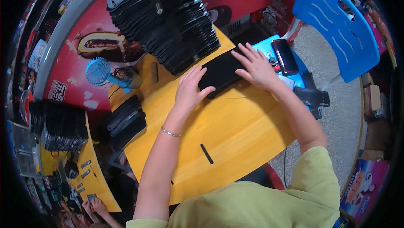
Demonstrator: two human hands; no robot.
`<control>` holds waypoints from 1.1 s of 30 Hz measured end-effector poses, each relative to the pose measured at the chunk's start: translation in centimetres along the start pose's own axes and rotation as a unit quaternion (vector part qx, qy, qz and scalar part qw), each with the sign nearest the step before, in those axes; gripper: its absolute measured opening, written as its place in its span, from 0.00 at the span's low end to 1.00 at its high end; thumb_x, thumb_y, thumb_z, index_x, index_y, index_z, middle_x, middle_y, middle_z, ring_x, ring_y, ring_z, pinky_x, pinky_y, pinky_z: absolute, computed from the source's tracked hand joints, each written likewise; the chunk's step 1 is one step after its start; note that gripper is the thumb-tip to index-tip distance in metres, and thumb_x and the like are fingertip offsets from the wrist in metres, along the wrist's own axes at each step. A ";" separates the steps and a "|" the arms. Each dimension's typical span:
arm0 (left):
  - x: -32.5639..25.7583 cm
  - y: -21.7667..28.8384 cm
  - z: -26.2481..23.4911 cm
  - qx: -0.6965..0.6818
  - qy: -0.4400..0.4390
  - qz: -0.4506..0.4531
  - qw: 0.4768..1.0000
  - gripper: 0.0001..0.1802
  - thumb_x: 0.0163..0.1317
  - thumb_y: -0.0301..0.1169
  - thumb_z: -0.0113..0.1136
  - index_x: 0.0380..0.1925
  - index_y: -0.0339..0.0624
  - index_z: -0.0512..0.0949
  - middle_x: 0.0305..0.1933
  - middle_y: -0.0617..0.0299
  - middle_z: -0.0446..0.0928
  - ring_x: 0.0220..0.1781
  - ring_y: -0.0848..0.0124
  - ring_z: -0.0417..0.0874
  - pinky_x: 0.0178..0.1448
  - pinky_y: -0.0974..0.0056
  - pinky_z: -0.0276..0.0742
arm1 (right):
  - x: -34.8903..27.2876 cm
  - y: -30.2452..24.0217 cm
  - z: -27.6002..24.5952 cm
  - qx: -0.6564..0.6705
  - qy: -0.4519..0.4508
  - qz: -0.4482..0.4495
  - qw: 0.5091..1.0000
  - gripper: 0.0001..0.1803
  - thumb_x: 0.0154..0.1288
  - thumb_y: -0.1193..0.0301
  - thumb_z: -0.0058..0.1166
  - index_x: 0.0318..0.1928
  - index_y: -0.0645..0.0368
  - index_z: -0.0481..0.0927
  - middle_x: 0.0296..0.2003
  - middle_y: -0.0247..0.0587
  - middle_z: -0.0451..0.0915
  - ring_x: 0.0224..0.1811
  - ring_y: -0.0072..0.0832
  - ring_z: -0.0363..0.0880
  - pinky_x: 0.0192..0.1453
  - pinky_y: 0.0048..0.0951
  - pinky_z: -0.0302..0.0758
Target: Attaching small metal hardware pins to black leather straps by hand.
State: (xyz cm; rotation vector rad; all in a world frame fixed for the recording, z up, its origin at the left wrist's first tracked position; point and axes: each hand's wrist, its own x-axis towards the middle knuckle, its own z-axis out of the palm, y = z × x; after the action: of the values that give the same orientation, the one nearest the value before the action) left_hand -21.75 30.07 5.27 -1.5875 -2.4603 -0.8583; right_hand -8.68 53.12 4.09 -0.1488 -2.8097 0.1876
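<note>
A flat, dark rectangular piece that looks like folded black fabric (223, 71) lies on the yellow wooden table (235, 122) in front of me. My left hand (190, 88) rests at its left end, thumb and fingers apart, the thumb along the near edge. Over its right end lies my right hand (256, 69), fingers stretched and spread. Neither hand is closed round the piece. Just beyond stands a tall stack of flat black pieces (168, 26), with a grey strap and a small metal fitting on top. A short black strip (206, 154) lies nearer to me.
A light-blue hand fan (98, 71) and more black pieces (126, 118) sit to the left. At the right are a blue tray (269, 47) with a phone (285, 56) and a blue chair (336, 26). Another person's hands (94, 207) work at a lower-left table (99, 186).
</note>
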 end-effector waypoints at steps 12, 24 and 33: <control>-0.5 0.6 -0.1 -0.037 -0.013 -0.038 0.999 0.35 0.48 0.42 0.69 0.55 0.40 0.71 0.63 0.49 0.67 0.67 0.56 0.64 0.68 0.57 0.61 | -0.3 0.1 0.6 -0.018 0.025 -0.008 0.999 0.31 0.66 0.48 0.42 0.66 0.43 0.60 0.68 0.43 0.55 0.71 0.43 0.49 0.68 0.53 0.52; -2.8 0.5 -0.2 -0.089 0.002 -0.109 0.990 0.57 0.39 0.47 0.75 0.67 0.42 0.53 0.73 0.48 0.48 0.72 0.53 0.55 0.71 0.57 0.57 | -0.3 0.1 0.6 0.010 0.022 -0.008 1.000 0.31 0.66 0.49 0.43 0.66 0.43 0.60 0.68 0.44 0.55 0.72 0.43 0.48 0.68 0.52 0.54; -3.6 0.0 0.9 -0.190 0.037 -0.157 0.969 0.55 0.40 0.40 0.76 0.68 0.48 0.54 0.73 0.52 0.49 0.72 0.56 0.56 0.71 0.58 0.58 | -0.1 -0.1 0.4 -0.004 0.000 -0.006 1.000 0.31 0.67 0.50 0.42 0.66 0.46 0.60 0.69 0.44 0.54 0.72 0.43 0.47 0.69 0.49 0.52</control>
State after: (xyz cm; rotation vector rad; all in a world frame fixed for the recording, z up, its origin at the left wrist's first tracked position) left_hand -19.91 27.60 3.25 -1.2338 -2.6536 -1.4831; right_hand -8.71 52.95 3.67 -0.1343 -2.8108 0.1737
